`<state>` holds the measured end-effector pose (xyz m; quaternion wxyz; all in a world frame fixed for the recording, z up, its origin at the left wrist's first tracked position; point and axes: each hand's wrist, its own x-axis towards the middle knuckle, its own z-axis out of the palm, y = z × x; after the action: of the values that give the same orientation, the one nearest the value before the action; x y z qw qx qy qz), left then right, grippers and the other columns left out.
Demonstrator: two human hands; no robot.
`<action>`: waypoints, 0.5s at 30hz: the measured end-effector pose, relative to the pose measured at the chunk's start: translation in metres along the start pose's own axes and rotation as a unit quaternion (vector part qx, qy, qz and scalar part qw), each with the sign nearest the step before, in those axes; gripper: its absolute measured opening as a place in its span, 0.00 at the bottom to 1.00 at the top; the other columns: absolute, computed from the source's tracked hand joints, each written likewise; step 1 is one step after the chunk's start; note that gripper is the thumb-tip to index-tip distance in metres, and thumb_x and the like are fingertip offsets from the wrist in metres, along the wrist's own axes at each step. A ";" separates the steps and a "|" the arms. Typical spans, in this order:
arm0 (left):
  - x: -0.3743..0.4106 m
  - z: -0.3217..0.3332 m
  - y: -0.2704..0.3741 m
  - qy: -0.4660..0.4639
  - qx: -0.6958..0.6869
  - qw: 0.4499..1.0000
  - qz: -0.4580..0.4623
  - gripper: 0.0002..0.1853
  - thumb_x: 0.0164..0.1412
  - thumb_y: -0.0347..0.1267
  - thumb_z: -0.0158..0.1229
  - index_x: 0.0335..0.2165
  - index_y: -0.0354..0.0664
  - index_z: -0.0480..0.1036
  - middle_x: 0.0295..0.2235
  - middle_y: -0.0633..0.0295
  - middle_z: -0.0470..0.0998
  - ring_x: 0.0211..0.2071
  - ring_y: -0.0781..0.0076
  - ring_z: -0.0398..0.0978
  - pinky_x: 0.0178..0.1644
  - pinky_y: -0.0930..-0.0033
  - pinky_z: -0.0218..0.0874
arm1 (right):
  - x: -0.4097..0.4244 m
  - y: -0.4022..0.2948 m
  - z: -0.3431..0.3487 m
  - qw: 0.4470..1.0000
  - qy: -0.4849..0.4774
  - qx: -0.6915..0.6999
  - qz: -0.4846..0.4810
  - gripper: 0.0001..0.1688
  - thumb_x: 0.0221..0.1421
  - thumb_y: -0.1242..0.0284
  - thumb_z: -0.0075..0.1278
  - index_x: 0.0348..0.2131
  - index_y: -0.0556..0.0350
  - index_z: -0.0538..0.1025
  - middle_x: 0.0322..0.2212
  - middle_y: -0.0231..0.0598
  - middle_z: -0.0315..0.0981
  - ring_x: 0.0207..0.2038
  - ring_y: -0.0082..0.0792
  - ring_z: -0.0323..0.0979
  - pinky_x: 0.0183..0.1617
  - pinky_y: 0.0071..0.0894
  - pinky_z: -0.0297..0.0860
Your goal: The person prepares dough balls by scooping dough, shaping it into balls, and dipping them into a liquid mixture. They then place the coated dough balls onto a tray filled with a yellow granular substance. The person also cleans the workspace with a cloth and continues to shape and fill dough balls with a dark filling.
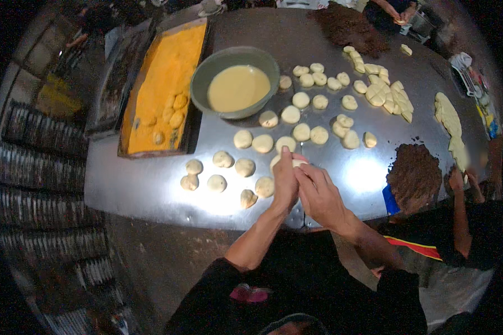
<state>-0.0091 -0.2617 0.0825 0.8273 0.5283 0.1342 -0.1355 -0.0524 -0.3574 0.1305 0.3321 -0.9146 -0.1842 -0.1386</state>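
Observation:
Cupped together over the near edge of the metal table (pixel 142 201), my left hand (pixel 286 180) and my right hand (pixel 320 197) hold a pale dough piece (pixel 299 163) between them. Only a sliver of that dough shows past the fingers. Just beyond my hands lies a round dough ball (pixel 286 144), and another (pixel 264 186) sits left of my left wrist. Several more dough balls (pixel 243 139) are spread to the left and ahead. A green bowl (pixel 199 90) of pale yellow liquid (pixel 239 88) stands beyond them.
At the left is a tray (pixel 167 63) of orange crumbs with several coated balls (pixel 176 119). Cut dough (pixel 385 94) lies at far right, near a dark brown crumbly heap (pixel 415 176) and a second heap (pixel 348 27). Co-workers' hands (pixel 457 180) handle a dough strip (pixel 448 119) at right.

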 end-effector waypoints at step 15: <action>-0.039 -0.167 -0.010 0.092 0.604 0.762 0.215 0.14 0.57 0.34 0.53 0.38 0.34 0.71 0.33 0.45 0.72 0.36 0.48 0.71 0.41 0.55 0.62 | -0.111 0.057 0.005 0.943 -0.264 -0.140 0.146 0.18 0.46 0.75 0.50 0.41 0.60 0.73 0.41 0.45 0.70 0.39 0.48 0.68 0.43 0.46 0.66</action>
<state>-0.0624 -0.1101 0.0206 0.3286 0.9434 -0.0172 0.0422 -0.1268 -0.4219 0.0532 0.1573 -0.9725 -0.1082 0.1331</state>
